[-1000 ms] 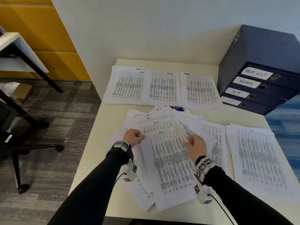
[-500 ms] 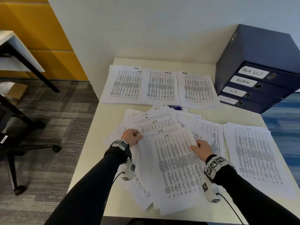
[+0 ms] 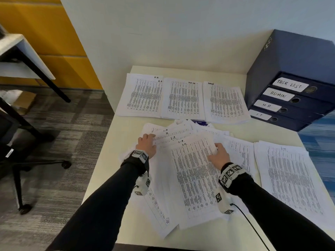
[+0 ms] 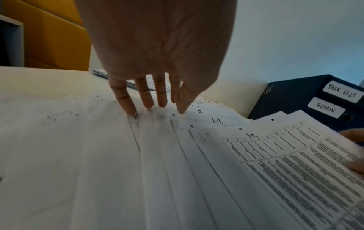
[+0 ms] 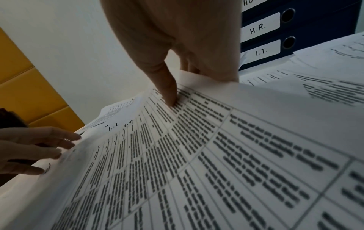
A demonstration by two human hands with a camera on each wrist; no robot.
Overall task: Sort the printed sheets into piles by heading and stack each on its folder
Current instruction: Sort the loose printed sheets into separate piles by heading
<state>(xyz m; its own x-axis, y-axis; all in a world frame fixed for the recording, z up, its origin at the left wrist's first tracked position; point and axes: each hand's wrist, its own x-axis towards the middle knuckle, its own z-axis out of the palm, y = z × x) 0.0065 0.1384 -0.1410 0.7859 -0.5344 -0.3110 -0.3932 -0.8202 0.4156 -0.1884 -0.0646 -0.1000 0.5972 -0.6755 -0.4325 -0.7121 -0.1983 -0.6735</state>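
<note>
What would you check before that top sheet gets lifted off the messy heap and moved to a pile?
1. Top sheet heading reads I.T.: ok.
2. Right hand pinches its edge, thumb on top: ok.
3. Only one sheet pinched: cannot tell.
4. Left hand presses the fanned heap flat: ok.
5. I.T. pile at right is unobstructed: ok.
6. That pile lies on its folder: cannot tell.

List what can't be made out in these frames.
- Table text on the top sheet: too small in head view, blurred in right wrist view.
- Right hand fingers: go behind the sheet's edge in right wrist view.
- Heading of the middle far pile: too small, head view.
- Top folder label: cut off by the frame edge, right wrist view.
</note>
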